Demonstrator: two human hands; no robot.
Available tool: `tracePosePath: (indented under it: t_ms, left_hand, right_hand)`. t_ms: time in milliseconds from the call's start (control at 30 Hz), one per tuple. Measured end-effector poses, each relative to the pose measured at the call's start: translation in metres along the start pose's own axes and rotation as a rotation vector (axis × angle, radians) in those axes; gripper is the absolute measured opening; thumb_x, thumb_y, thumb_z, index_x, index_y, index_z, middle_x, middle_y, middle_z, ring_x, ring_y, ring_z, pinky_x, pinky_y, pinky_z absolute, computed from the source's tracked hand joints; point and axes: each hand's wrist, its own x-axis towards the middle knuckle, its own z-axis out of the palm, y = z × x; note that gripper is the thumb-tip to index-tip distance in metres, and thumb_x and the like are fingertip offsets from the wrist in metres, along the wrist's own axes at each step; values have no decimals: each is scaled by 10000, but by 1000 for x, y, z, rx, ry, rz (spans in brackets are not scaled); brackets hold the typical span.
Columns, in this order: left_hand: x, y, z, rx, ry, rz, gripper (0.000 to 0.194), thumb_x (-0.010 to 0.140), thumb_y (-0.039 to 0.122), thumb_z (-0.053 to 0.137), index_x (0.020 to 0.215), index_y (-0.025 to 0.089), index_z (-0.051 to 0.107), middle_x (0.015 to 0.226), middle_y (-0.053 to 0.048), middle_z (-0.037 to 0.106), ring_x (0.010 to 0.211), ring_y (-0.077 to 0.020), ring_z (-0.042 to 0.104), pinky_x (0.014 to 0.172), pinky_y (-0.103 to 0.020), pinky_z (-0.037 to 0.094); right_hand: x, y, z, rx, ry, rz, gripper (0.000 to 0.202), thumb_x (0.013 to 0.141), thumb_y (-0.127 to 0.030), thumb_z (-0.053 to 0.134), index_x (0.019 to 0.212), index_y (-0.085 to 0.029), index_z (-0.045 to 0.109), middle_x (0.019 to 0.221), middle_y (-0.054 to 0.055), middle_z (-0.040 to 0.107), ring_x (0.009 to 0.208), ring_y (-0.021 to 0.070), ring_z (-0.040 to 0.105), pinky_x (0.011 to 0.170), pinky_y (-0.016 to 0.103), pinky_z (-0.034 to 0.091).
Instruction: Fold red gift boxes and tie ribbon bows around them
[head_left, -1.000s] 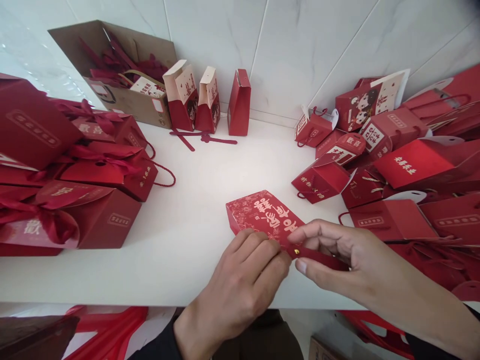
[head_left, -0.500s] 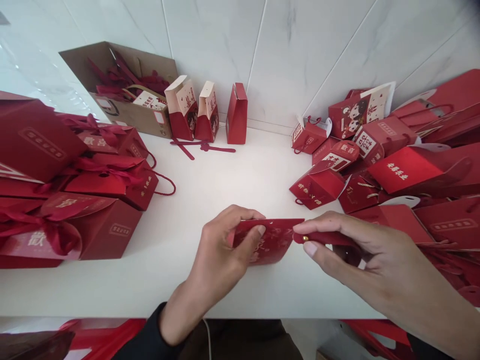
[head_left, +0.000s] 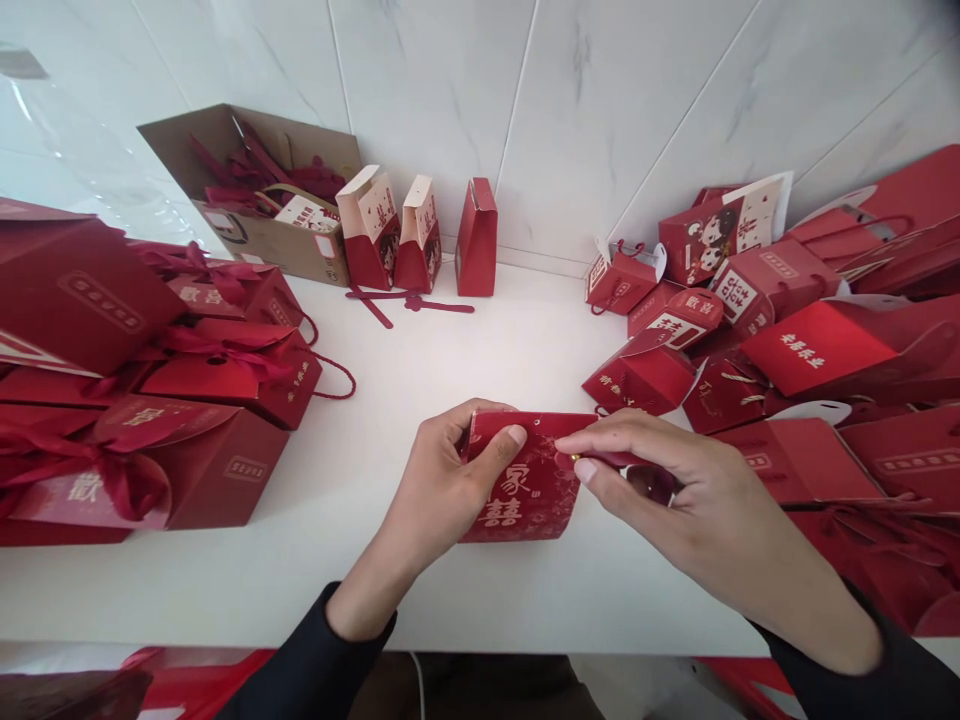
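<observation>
My left hand pinches the top edge of a red gift box, thumb on the front and fingers behind. Gold characters decorate the box's front, and a small hole shows near its top edge. In my right hand, thumb and forefinger grip the end of a dark red strap. A small gold stud sticks out at that end, close to the front of the box. Much of the strap is hidden by my fingers.
Finished-looking red boxes with ribbons crowd the left. More red boxes pile up on the right. A cardboard carton holding dark red straps, three small upright boxes and two loose straps lie along the tiled wall.
The strap's studded end has moved left, from beside the box's upper right corner to in front of its face. The box has tilted so more of its printed front shows.
</observation>
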Motion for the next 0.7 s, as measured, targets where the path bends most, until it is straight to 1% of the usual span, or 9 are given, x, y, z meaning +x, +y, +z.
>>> tracePosePath:
  t_ms: [100, 167, 233, 300, 367, 467, 533, 600, 700]
  left_hand:
    - [-2, -1, 3, -3, 8, -5, 174, 932, 347, 701, 900, 178, 729, 788, -25, 739, 677, -151, 679, 583, -249, 548]
    - [-6, -1, 6, 16, 29, 1, 173, 939, 346, 692, 922, 179, 735, 792, -30, 749, 679, -156, 691, 572, -249, 553]
    - [-11, -2, 10, 94, 72, 53, 149, 955, 320, 676, 942, 186, 740, 824, -29, 761, 699, -149, 698, 584, -242, 557]
    - [-17, -5, 14, 224, 106, 187, 100, 969, 250, 662, 964, 195, 745, 870, -20, 763, 743, -130, 694, 632, -233, 560]
    - [-24, -9, 19, 352, 106, 394, 124, 970, 144, 646, 1033, 192, 742, 955, -29, 763, 846, -130, 697, 727, -246, 571]
    - [-31, -20, 23, 506, 81, 707, 281, 930, 1, 637, 1155, 155, 705, 1055, -74, 744, 965, -168, 679, 823, -320, 571]
    - [-34, -25, 23, 578, 67, 802, 337, 903, -51, 633, 1179, 134, 689, 1062, -92, 727, 959, -181, 663, 821, -354, 562]
    - [-35, -27, 22, 569, 73, 786, 324, 905, -47, 635, 1171, 130, 690, 1063, -94, 719, 968, -178, 661, 817, -342, 562]
    - [-34, -19, 20, 448, 118, 624, 215, 940, 34, 653, 1105, 157, 714, 1015, -59, 728, 942, -137, 680, 778, -257, 565]
  right_hand:
    - [1, -1, 2, 9, 46, -26, 164, 975, -272, 628, 1060, -303, 764, 949, -3, 757, 721, 150, 697, 521, 245, 536]
    - [2, -1, 2, 30, 72, -11, 146, 984, -307, 633, 1049, -312, 764, 921, -21, 753, 586, 108, 640, 490, 236, 515]
    - [3, -2, 1, 43, 95, 28, 140, 987, -361, 646, 1041, -316, 768, 793, -42, 725, 473, 85, 568, 446, 228, 486]
    - [4, -4, -2, 48, 131, 72, 158, 969, -409, 677, 1044, -310, 775, 633, -59, 657, 436, 91, 542, 425, 224, 464]
    - [6, -6, -5, 66, 143, 107, 193, 955, -443, 693, 1044, -299, 784, 550, -67, 604, 425, 98, 531, 417, 220, 454]
    - [8, -10, -12, 74, 82, 113, 201, 959, -442, 678, 1014, -286, 793, 567, -60, 629, 395, 91, 498, 385, 220, 431]
    - [6, -11, -16, 46, 32, 80, 165, 961, -398, 673, 972, -286, 794, 654, -42, 695, 432, 100, 548, 403, 227, 460]
    - [3, -11, -18, 29, -1, 22, 126, 960, -358, 679, 962, -299, 790, 824, -19, 770, 597, 136, 679, 503, 235, 543]
    - [-7, -8, -18, -4, 5, -62, 103, 962, -341, 696, 1043, -332, 760, 985, -23, 800, 841, 176, 758, 665, 244, 608]
